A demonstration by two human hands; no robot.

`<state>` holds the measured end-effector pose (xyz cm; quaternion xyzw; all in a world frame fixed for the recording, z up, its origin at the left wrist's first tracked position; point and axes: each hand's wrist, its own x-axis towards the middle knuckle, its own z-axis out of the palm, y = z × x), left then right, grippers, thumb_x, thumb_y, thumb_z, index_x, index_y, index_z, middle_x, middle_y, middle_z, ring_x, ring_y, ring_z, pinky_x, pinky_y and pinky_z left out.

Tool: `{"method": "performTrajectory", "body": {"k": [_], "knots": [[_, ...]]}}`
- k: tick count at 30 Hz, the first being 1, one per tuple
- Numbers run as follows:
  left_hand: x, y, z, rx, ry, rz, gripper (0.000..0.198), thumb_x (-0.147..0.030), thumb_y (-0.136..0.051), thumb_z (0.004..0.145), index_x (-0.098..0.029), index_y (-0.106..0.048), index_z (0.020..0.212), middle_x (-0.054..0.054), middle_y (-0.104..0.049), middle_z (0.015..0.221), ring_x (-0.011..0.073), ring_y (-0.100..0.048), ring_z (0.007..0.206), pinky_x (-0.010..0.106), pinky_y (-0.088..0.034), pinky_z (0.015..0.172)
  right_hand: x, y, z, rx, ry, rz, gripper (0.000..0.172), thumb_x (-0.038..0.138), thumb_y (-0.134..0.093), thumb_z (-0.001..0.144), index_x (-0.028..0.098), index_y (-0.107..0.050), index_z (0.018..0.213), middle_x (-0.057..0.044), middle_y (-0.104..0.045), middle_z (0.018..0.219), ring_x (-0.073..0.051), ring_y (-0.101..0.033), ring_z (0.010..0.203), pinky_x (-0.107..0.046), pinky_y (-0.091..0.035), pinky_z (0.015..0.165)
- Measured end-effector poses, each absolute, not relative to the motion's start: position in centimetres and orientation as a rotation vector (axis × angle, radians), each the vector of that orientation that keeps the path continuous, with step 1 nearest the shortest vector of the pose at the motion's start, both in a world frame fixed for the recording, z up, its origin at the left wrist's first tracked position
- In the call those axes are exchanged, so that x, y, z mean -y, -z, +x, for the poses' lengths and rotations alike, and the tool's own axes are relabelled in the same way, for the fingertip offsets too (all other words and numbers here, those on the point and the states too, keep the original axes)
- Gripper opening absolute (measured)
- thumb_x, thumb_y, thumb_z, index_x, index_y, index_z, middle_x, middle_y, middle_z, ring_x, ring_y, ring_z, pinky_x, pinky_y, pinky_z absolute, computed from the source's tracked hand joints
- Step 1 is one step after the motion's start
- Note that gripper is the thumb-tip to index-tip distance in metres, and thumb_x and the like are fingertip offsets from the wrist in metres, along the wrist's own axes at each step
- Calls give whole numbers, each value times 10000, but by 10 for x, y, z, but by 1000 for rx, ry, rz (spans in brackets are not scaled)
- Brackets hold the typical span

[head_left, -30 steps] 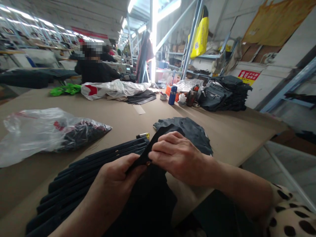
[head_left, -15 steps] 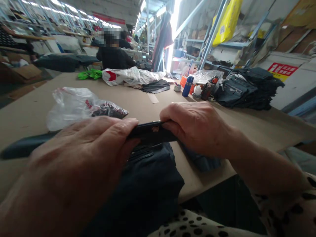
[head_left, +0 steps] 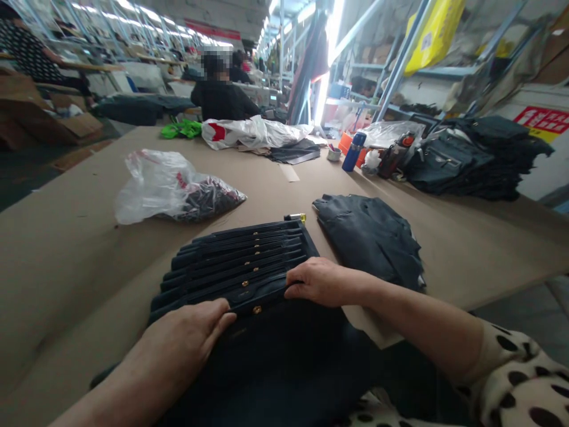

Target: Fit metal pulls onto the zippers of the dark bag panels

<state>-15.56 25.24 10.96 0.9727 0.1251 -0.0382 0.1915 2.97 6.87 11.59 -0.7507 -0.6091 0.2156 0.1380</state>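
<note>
My left hand (head_left: 191,332) pinches the upper edge of a dark leather bag piece (head_left: 275,356) with a small gold fitting near its middle. Farther along the same edge, my right hand (head_left: 317,281) grips it between thumb and fingers. The piece's lower part hangs toward my lap over the table's front edge. Just beyond lies a row of overlapping similar dark pieces (head_left: 235,252), each with a small gold fitting. A stack of dark leather pieces (head_left: 368,234) rests to the right of my right hand. A small yellow-and-black object (head_left: 295,217) sits behind the row.
On the brown table (head_left: 80,261) lies a clear plastic bag (head_left: 178,190) with dark contents. Farther back are white plastic wrapping (head_left: 258,131), a blue bottle (head_left: 354,152) and a dark bag pile (head_left: 480,157). A person in black (head_left: 226,92) sits beyond the table.
Both hands have moved down and away from my face with the dark leather bag piece, which was held up close. The row of pieces and the right-hand stack now show fully.
</note>
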Motion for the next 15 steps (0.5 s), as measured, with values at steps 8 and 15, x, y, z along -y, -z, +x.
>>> {"method": "performTrajectory", "body": {"k": [8,15], "knots": [[-257,-83,-120,-438,429,3012,384,-356,-218,893,-199,-565,844,97,-689,780,288,-664,704,409,-473,634,-100,-78,41,1942,-221,-2522,397,457,-445,865,160,-672,731,-103,-682,783,-244,-613,837,-373,-367,810],[-259,-74,-113,-469,452,2990,368,-370,-258,878,-204,-586,857,108,-697,798,295,-665,739,424,-484,662,-105,-61,50,1825,-465,-2509,420,468,-399,878,165,-687,834,-118,-697,867,-240,-648,833,-330,-450,730]]}}
